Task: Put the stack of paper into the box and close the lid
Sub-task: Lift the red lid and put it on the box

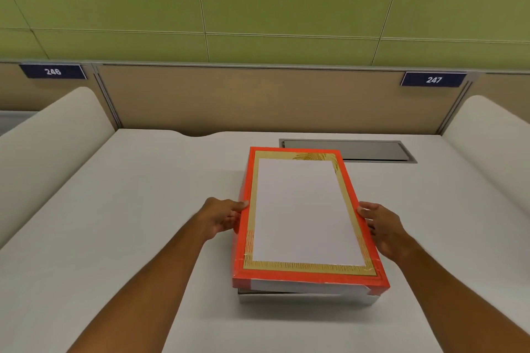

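A flat lid (307, 209) with an orange rim, a gold tape frame and a white centre lies over a grey box (304, 299) on the white desk. Only the box's front wall shows under the lid's near edge, and the lid sits slightly askew on it. My left hand (223, 218) grips the lid's left side with the thumb on its top edge. My right hand (384, 229) holds the lid's right side the same way. No stack of paper is in sight; the inside of the box is hidden by the lid.
A grey recessed cable hatch (347, 150) lies in the desk (114, 223) just behind the box. Curved white dividers rise at the left (51, 137) and right (493, 135). A beige partition (258, 100) with plates 246 and 247 closes the back.
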Demonstrator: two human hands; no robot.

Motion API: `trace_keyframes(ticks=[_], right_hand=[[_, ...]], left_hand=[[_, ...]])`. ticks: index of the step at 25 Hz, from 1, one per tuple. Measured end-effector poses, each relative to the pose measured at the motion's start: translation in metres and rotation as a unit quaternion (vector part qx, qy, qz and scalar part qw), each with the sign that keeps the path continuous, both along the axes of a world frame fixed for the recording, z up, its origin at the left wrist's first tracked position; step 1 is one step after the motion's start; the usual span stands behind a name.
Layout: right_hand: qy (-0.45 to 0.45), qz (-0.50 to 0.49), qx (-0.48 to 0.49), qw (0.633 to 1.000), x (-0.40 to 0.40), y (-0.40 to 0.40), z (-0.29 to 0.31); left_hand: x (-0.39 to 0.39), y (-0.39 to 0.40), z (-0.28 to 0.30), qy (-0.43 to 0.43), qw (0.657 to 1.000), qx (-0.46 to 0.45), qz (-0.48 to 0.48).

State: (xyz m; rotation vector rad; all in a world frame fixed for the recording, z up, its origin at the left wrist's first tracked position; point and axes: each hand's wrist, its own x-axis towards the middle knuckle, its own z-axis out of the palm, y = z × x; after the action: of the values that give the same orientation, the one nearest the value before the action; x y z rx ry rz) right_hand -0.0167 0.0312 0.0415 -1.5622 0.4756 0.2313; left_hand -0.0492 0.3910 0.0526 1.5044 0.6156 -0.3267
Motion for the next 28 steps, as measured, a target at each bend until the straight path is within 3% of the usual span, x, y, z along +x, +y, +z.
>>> trace_keyframes(ticks=[12, 21, 28], right_hand=[[0.026, 0.043, -0.076, 0.996, 0.006, 0.001, -0.016], [0.025, 0.054, -0.158, 0.986, 0.031, -0.005, -0.008], [0.055, 0.052, -0.141, 0.987, 0.037, -0.007, -0.017]], left_hand=[[-0.003, -0.018, -0.019, 0.052, 0.997, 0.044, 0.026], [0.015, -0.020, -0.016, 0.024, 0.990, 0.121, 0.061], [0.019, -0.025, -0.020, 0.046, 0.987, 0.135, 0.072]])
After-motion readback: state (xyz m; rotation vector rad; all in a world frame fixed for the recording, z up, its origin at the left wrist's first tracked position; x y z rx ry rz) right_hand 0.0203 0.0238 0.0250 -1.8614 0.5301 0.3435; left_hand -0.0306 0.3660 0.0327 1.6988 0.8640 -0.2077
